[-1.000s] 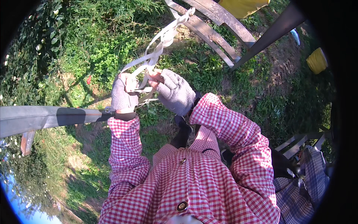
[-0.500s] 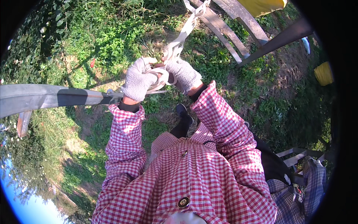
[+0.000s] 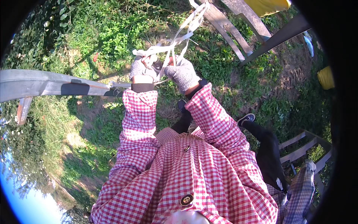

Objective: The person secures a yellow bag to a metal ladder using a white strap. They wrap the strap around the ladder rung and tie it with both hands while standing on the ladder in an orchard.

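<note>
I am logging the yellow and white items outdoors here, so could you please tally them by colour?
Yellow: 2, a yellow sheet at the top and a yellow object at the right.
White: 1, the white strap gripped by the gloved left hand and right hand.
Total: 3

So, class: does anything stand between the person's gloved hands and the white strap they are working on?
Nothing visible does. The left hand and right hand both already grip the white strap, which runs up from them over the grass.
</note>
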The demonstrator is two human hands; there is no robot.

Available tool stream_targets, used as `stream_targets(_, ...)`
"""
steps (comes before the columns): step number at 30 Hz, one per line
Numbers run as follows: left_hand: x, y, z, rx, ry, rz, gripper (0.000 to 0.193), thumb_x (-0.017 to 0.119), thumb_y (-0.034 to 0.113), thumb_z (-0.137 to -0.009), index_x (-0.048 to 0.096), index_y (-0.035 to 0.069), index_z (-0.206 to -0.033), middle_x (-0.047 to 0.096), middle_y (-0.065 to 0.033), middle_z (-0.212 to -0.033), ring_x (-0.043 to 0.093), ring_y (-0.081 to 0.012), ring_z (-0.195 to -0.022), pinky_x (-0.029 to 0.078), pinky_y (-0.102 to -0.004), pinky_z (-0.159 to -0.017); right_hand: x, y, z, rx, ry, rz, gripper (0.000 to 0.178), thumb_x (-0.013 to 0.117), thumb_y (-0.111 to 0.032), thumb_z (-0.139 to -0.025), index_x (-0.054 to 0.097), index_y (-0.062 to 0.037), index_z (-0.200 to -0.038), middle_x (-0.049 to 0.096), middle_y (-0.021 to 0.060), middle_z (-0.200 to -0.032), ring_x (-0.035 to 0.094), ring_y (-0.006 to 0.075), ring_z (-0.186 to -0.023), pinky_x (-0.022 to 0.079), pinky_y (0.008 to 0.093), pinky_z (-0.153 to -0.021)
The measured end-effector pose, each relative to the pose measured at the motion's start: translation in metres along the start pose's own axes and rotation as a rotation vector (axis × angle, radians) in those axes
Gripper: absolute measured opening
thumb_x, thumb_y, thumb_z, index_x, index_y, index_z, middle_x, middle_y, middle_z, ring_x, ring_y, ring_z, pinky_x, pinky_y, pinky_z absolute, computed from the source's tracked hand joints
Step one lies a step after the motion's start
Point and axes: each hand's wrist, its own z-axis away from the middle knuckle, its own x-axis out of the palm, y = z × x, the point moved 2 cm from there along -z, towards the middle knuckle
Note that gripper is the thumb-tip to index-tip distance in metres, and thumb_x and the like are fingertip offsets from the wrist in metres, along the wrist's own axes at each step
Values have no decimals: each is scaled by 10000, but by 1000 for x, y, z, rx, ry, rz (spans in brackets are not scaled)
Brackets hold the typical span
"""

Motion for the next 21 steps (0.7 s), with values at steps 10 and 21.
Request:
stream_targets(10,31,40,112,1201,180,-1014,217,467,264,-878,501,72,-783,467,-17,-606,453,-180,-531,435,-315,-556,-12,37,-21,34,504,-185,28,534,-29,-812,536,-24,-839,584,72,-651,577,153,-513,469,257,-452)
stream_targets(21,-17,57,219,627,-253,-203,353,465,334,-897,570,21,-773,596,-125,-854,537,-287,-932,332,-427,-955,-62,17,-21,100,-89,-513,389,460,-372,-897,475,-16,-1056,586,89,-888,589,255,-837,494,366,-747)
